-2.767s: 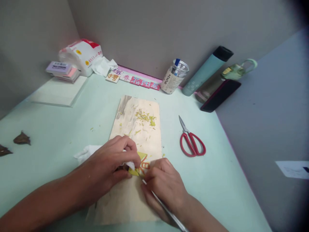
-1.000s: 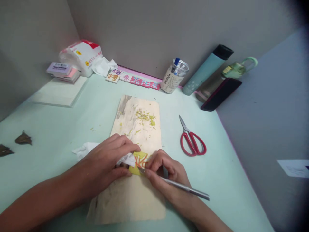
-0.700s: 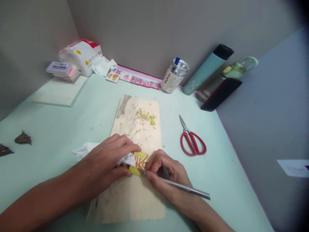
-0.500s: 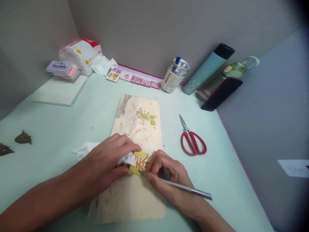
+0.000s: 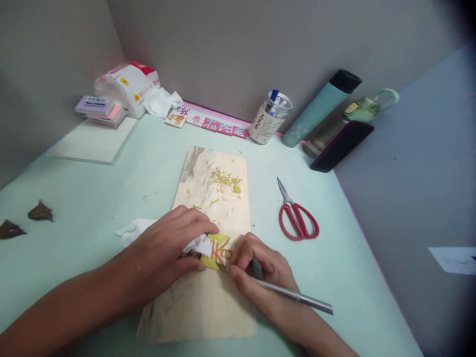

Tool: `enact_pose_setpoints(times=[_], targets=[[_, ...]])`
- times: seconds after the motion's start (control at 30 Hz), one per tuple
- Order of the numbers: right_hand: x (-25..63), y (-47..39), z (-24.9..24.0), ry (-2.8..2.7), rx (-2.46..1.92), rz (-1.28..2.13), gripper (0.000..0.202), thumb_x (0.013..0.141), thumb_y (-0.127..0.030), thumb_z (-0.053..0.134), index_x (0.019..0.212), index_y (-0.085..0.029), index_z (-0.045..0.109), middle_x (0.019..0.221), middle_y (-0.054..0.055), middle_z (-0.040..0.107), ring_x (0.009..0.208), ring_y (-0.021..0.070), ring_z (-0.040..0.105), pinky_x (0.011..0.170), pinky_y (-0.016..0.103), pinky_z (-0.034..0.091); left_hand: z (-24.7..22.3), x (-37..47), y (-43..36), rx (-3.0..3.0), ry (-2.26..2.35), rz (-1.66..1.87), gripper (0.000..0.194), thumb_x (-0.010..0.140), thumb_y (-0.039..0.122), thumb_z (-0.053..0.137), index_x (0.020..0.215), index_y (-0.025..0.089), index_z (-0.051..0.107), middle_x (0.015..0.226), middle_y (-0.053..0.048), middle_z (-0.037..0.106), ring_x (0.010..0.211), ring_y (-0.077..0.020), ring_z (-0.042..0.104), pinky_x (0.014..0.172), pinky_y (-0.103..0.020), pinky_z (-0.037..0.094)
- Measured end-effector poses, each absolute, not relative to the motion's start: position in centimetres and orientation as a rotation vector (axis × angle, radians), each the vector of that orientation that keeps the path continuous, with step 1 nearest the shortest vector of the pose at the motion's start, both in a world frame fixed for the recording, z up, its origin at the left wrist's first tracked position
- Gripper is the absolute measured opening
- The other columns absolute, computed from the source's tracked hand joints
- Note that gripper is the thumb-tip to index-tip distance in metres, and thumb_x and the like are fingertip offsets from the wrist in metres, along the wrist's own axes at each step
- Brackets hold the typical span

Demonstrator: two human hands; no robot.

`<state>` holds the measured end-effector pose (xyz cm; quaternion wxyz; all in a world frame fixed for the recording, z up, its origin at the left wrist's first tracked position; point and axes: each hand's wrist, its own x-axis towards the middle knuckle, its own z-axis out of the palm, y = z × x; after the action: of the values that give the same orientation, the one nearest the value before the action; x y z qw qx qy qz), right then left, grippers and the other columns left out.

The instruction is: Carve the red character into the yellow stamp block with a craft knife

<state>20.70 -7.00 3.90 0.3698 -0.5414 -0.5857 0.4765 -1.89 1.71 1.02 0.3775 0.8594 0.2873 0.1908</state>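
A small yellow carving block (image 5: pixel 219 249) with an orange-red character on its face lies on a pale wooden board (image 5: pixel 208 307). Its left end is gripped by my left hand (image 5: pixel 182 238), closed with thumb at the near side and fingers at the far side. A crumpled white tissue (image 5: pixel 199 245) is pressed between that hand and the block. My right hand (image 5: pixel 260 270) is closed around a silver carving knife (image 5: pixel 297 296) in a pen-like grip. The knife's blade rests at the block's near edge; the right fingers partly cover the block's right end.
Yellow shavings (image 5: pixel 226 181) are scattered on the board's far part. Red-handled scissors (image 5: pixel 297 218) lie to the right. Along the back stand a tissue pack (image 5: pixel 128 84), lettered tiles (image 5: pixel 223 126), a pen jar (image 5: pixel 269 119), a teal bottle (image 5: pixel 320 109) and a phone (image 5: pixel 342 146).
The knife and right hand have shifted slightly right along the block's near edge. The left hand keeps its hold on the block, and the whole view has moved a little.
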Motion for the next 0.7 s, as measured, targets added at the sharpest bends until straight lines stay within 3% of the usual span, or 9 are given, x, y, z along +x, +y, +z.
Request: enact_pose_setpoints(times=[0.7], targets=[[20.06,-7.77,3.19,-1.526,-1.406,1.044,0.025,0.094,-0.022,0.06,0.074,-0.024,0.046,0.079,0.002,0.06,0.073,0.0182,0.055,0.061,0.031,0.039,1.53,-1.68,1.54,2.186,0.79,0.459,0.041,0.089,0.011,0.071,0.125,0.028,0.061,0.123,-0.001,0.064,0.119,-0.026,0.053,0.1,-0.037,0.043]])
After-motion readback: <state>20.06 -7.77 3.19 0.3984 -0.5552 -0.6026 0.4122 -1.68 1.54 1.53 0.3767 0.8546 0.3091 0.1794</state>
